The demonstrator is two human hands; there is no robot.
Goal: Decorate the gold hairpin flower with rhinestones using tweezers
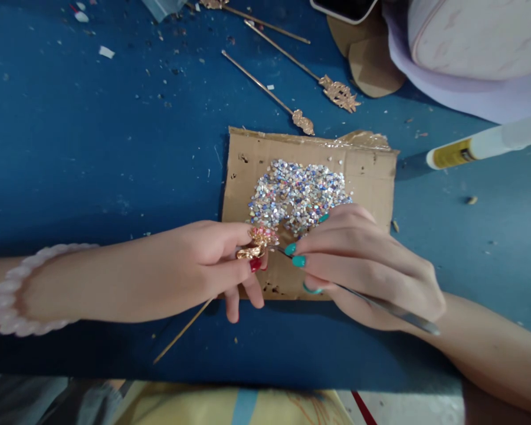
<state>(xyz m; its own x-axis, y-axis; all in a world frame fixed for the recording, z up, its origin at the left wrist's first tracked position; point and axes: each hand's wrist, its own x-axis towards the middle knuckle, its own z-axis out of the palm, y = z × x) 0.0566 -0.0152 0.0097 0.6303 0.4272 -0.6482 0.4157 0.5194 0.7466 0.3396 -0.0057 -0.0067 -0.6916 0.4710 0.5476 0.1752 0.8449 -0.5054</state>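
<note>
Blue tabletop (92, 171) (debris (107, 52) far left) | cardboard (374, 189) under shiny chips (301, 186) | left hand (199, 257) pinches gold hairpin (249, 253) | right hand (376, 265) grips tweezers (418, 322)

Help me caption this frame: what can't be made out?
Head view:
Gold hairpin: stick partly hidden by the left hand.
Tweezers: whether the tips hold anything, too small to tell.
Yellow bottle label: print blurred.
Phone-like device: cut off by the top edge.

one head-worn view, facing forward and steeply down, close above the blue table (92, 147)
</note>
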